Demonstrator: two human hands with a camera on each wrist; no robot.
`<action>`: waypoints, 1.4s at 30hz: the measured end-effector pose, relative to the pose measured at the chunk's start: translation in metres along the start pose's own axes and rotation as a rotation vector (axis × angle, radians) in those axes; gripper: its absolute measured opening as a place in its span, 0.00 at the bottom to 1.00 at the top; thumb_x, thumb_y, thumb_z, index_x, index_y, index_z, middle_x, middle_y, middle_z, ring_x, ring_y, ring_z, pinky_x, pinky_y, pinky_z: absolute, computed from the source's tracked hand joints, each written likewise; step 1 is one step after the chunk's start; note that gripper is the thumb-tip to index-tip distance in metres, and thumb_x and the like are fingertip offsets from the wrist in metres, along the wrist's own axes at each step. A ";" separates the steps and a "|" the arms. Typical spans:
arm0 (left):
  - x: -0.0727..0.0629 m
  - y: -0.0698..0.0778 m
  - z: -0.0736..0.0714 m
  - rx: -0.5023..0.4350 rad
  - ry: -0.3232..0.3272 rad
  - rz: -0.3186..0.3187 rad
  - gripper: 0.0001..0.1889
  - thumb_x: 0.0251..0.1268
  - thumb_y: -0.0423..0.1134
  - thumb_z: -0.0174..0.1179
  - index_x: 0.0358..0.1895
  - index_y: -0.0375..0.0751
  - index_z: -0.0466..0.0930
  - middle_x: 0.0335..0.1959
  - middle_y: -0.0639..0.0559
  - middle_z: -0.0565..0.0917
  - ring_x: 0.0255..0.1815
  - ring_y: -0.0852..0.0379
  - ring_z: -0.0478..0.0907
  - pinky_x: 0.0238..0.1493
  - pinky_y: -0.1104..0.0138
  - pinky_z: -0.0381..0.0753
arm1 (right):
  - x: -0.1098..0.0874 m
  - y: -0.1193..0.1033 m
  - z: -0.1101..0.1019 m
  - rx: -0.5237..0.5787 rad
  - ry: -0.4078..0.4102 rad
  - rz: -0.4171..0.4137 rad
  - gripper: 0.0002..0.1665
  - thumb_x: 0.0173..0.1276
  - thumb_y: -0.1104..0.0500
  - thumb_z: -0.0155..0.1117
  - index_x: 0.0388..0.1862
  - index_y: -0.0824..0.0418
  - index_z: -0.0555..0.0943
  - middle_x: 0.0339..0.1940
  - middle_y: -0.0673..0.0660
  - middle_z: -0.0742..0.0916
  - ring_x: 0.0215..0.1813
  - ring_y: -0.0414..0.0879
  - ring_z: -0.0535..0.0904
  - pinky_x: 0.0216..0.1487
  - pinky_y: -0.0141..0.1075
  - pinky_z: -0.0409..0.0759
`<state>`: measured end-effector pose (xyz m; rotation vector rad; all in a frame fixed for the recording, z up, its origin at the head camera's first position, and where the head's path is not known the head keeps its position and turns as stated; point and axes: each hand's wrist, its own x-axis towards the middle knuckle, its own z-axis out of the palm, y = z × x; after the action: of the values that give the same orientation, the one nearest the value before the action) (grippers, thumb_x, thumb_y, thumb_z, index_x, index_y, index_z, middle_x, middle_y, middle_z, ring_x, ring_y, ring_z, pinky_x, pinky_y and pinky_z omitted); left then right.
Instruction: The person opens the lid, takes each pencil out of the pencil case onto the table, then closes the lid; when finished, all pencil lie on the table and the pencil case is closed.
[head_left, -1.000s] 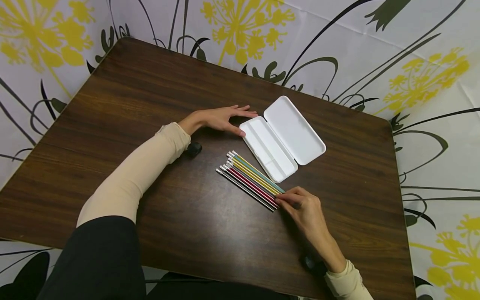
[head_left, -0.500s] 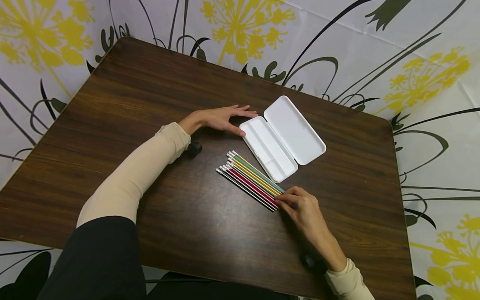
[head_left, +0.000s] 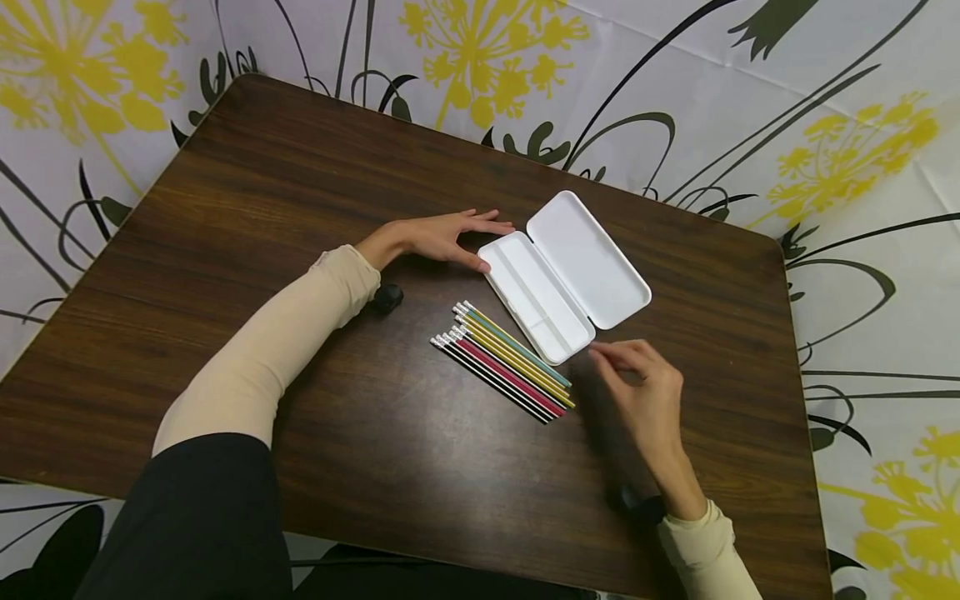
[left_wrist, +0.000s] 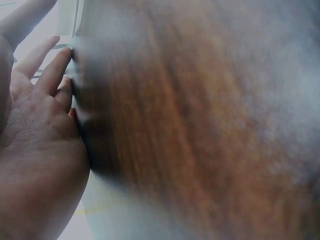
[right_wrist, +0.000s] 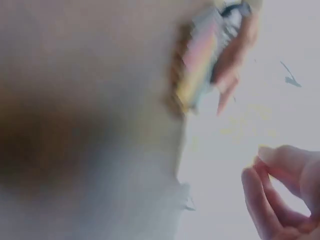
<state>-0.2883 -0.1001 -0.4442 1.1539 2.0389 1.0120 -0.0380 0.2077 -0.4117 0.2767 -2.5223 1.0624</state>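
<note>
A white pencil case (head_left: 534, 296) lies unfolded on the brown table (head_left: 315, 183), its hinged lid (head_left: 588, 260) laid back at the far right. My left hand (head_left: 435, 237) is at the case's left end, fingers extended, thumb and fingertips right at the rim. Several pencils (head_left: 502, 362) in teal, yellow, red and black lie side by side below the case. My right hand (head_left: 641, 387) hovers by the case's near corner, thumb and fingers bent with their tips together. Nothing shows between these fingertips (right_wrist: 264, 152) in the right wrist view.
Black wrist cameras sit under both forearms, one near the left sleeve (head_left: 387, 298) and one near the right (head_left: 637, 500). A flower-patterned fabric (head_left: 517, 50) stands behind the table's back edge.
My right hand has left the lower ends of the pencils and moved up and right to the case's near corner. The left hand, case and pencils look the same.
</note>
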 end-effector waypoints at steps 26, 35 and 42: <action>0.001 -0.002 0.003 -0.009 0.016 0.004 0.40 0.66 0.46 0.65 0.78 0.47 0.56 0.79 0.46 0.46 0.79 0.49 0.32 0.74 0.53 0.28 | 0.041 0.018 -0.006 0.239 0.257 0.215 0.08 0.63 0.63 0.72 0.39 0.65 0.89 0.36 0.61 0.88 0.33 0.44 0.84 0.33 0.26 0.81; -0.001 -0.003 0.000 -0.036 0.014 -0.135 0.44 0.60 0.57 0.67 0.78 0.60 0.54 0.80 0.55 0.41 0.78 0.49 0.28 0.74 0.47 0.36 | 0.025 0.005 0.016 -0.008 -0.189 0.233 0.30 0.55 0.47 0.79 0.53 0.60 0.84 0.56 0.55 0.83 0.54 0.53 0.78 0.54 0.50 0.77; -0.001 0.000 -0.004 -0.144 0.015 -0.170 0.36 0.67 0.63 0.56 0.76 0.65 0.57 0.80 0.60 0.40 0.78 0.55 0.28 0.74 0.47 0.34 | 0.023 0.003 0.023 -0.172 -0.308 0.292 0.50 0.53 0.40 0.78 0.67 0.68 0.72 0.58 0.65 0.81 0.56 0.60 0.75 0.54 0.55 0.74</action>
<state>-0.2913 -0.1021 -0.4423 0.8856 2.0018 1.0656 -0.0659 0.1929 -0.4188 0.0226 -2.9817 0.9560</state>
